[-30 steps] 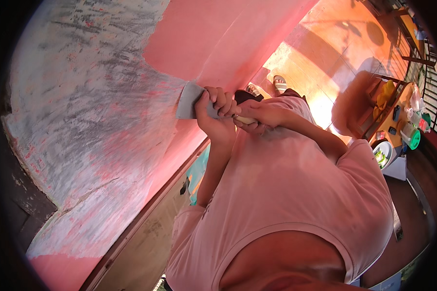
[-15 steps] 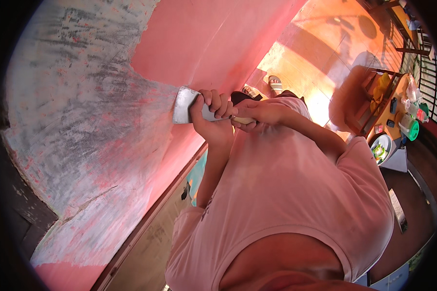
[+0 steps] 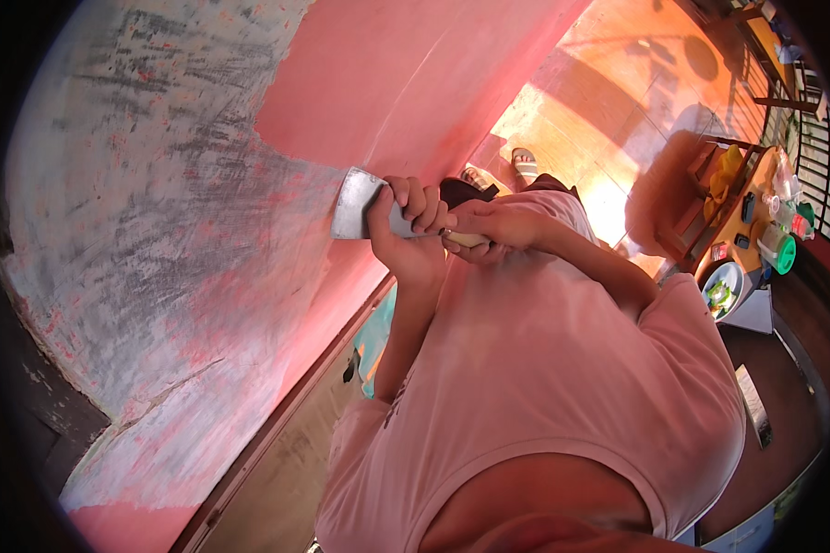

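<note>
A wide-bladed metal scraper (image 3: 352,210) is held in both hands, its flat edge against the wall (image 3: 184,212), where pink paint meets a grey-white scraped patch. My left hand (image 3: 408,221) is closed round the blade's narrow end, thumb along one face and fingers over the other. Just behind it, my right hand (image 3: 498,226) wraps the pale handle (image 3: 466,240). Its fingers partly hide that handle. Streaks of grey and pink cover the bared patch.
On the right stands a wooden table (image 3: 736,221) with a bowl of food (image 3: 724,288), a green-lidded container (image 3: 782,253) and small dark items. A dark frame (image 3: 60,392) borders the wall at lower left. Sandalled feet (image 3: 524,164) stand on the sunlit tiled floor (image 3: 572,120).
Both hands and the scraper sit very slightly lower and further right in the picture; the whole view has shifted a little. The grip is the same.
</note>
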`<act>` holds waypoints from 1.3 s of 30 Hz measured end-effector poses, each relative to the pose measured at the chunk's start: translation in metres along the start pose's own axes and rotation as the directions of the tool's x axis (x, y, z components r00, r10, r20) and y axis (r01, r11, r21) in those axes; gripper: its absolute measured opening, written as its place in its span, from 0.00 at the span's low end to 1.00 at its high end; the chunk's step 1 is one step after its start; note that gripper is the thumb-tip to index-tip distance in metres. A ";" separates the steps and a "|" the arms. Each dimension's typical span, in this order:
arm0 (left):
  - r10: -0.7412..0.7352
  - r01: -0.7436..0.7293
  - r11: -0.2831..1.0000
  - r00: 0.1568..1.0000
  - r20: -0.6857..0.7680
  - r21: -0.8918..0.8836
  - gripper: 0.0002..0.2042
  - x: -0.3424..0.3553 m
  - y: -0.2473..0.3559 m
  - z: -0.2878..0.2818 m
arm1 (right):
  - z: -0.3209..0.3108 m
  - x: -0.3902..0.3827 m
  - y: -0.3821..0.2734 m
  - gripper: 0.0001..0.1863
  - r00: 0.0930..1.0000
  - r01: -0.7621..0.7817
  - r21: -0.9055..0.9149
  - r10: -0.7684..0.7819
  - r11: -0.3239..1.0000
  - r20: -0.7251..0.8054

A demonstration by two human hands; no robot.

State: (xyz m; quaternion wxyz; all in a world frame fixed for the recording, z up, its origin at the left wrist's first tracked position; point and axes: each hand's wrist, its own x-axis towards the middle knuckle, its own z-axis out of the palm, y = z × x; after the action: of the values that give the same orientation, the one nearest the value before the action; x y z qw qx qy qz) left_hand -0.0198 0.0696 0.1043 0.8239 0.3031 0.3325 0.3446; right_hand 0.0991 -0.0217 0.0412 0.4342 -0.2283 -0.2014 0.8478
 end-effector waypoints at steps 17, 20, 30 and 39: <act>0.173 -0.191 0.914 0.982 0.081 0.358 0.23 -0.002 -0.006 -0.003 | 0.021 0.008 0.010 0.19 0.910 0.339 -0.150 -0.364 0.929 -0.196; 0.155 -0.186 0.904 0.982 0.110 0.385 0.25 0.000 0.003 -0.006 | 0.030 0.011 -0.001 0.18 0.898 0.369 -0.157 -0.395 0.916 -0.195; 0.168 -0.202 0.934 0.976 0.137 0.295 0.23 0.000 0.004 -0.003 | 0.015 0.021 0.008 0.14 0.916 0.375 -0.082 -0.383 0.923 -0.117; 0.158 -0.182 0.934 0.982 0.100 0.308 0.23 -0.002 0.005 -0.001 | 0.014 0.018 0.009 0.15 0.934 0.338 -0.008 -0.336 0.941 -0.121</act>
State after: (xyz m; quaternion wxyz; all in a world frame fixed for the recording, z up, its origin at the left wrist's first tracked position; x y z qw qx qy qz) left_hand -0.0234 0.0706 0.1081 0.7436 0.4711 0.3250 0.3456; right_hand 0.0758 -0.0141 0.0441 0.5857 -0.2383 -0.2056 0.7469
